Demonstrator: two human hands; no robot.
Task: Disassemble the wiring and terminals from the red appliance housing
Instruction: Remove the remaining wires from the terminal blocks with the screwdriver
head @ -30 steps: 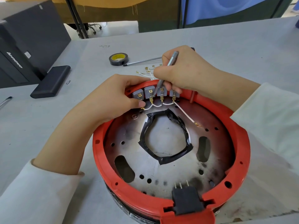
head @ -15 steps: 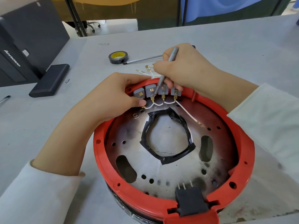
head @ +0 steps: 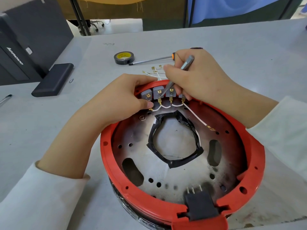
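Glossy red plastic housing [head: 108,160], scorched metal plate [head: 182,176]

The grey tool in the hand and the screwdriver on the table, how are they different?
The grey tool is held tilted by the right hand, tip at the terminals; the screwdriver lies flat, untouched. The grey tool looks all metal; the screwdriver has an orange collar. Both are slim metal rods.

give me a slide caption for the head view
Right hand works a metal tool at the grey terminal blocks while left hand steadies the red housing.

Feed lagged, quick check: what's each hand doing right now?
Left hand: pinching the white wire by the grey terminal blocks.
Right hand: holding the grey metal tool.
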